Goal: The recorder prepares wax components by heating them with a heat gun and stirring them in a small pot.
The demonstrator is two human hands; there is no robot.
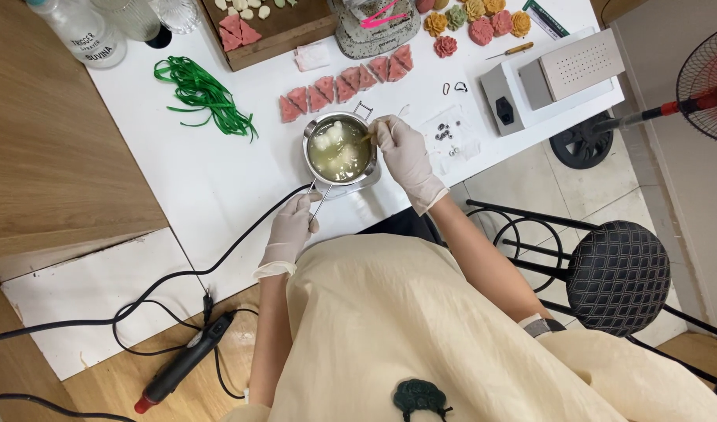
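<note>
Small steel pot (340, 148), round, shiny, sits on the white table (218, 172) near its front edge. Inside: pale yellow-green liquid with white lumps half-melted (count of lumps unclear).

Left hand (290, 230), in a thin whitish glove, is closed around the pot's wire handle (319, 197), which points toward the person. Right hand (403, 154), same glove, pinches a thin stick (368, 137) between closed fingers; the stick's tip dips into the liquid at the pot's right rim.

Black cable (241, 238) runs from under the pot across the table and off the edge to the wood floor.

Just behind the pot: a row of eight pink triangular pieces (346, 84), matte, wedge-shaped, laid in a slanted line. Three more of the same pink sit on a wooden board (276, 31) further back. Left of the pot: a loose bundle of flat green ribbon strips (206, 95).

Upper right: flower-shaped moulded pieces (475, 23), about seven visible, in red, orange, yellow and green, ridged petals. Right of the pot: a grey box device (557, 78) with a perforated lid, and a clear bag of small dark bits (450, 134).

Beside the person: a black metal chair (616, 273) with a quilted round seat.
</note>
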